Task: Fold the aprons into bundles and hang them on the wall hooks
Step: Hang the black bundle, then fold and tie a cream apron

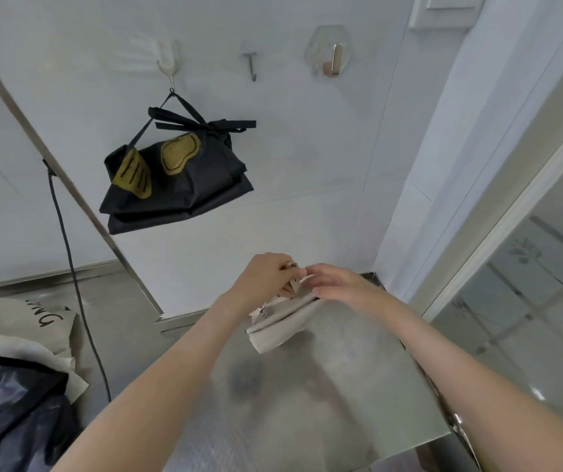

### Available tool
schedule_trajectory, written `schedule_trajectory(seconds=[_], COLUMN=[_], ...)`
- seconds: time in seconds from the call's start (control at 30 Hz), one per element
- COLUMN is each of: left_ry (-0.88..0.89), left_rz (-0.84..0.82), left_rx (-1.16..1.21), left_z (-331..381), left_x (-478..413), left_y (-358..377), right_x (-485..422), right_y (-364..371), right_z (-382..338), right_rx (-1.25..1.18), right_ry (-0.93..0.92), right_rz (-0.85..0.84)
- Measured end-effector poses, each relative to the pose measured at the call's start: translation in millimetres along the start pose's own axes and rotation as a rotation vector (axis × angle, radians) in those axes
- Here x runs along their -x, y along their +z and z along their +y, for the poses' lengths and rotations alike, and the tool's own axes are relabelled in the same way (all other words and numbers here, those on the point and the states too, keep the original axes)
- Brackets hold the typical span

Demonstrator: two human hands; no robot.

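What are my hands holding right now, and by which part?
The left hand pinches the folded beige apron at its far end; the right hand touches the same end.

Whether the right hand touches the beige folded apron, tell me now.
Touching. The head view shows the right hand with its fingers laid on the top edge of the beige folded apron, no gap between them; the left hand pinches its fabric.

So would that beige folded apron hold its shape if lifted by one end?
Probably floppy: the beige apron bundle is soft cloth with loose layers showing at its edge. Likely light, since the black apron bundle hangs from one small hook.
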State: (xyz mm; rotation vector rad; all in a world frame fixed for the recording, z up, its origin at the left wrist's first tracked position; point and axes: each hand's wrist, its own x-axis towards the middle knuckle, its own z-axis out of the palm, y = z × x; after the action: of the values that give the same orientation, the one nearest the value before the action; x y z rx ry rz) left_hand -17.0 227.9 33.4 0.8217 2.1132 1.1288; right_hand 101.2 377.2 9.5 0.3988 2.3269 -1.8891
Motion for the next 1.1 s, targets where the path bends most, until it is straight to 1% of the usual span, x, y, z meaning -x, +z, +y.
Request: schedule_trajectory(seconds=[0.07,0.2,0.33,0.5,0.63,0.8,0.9,0.97,1.1], left_ry=[0.025,0.074,0.096,0.124,0.162,0.277,0.302,0.318,0.375], left_rz=[0.036,0.164,0.276,0.435,0.496,0.558,0.670,0.744,0.848], left_rx=[-0.048,-0.159,-0.058,0.064,0.153,0.281,0.344,0.323,0.297], left_z=[12,35,59,92,115,147,168,181,201], left_x=[2,2,5,3,0,-11,-14,-14,-13], left_y=[-3,-10,-16,-21,-23,-24,-25,-28,-38], right_x=[-5,-17,-19,-18,-15,-16,-18,-21,-22], right_y=[2,-1,-10,-31,-50,-77,-82,-81,-81], right_z=[-17,-49,-75,-108,-132,-171,-190,-201,-217], right_rx=[0.034,0.123,0.137,0.158,0.153,0.201,0.258,0.290,0.223], right_ry=[-0.058,-0.154,-0.213,-0.301,-0.366,-0.435,-0.481,-0.526,-0.631], right_rz=[0.025,0.122,0.128,0.187,0.194,0.238,0.297,0.361,0.473])
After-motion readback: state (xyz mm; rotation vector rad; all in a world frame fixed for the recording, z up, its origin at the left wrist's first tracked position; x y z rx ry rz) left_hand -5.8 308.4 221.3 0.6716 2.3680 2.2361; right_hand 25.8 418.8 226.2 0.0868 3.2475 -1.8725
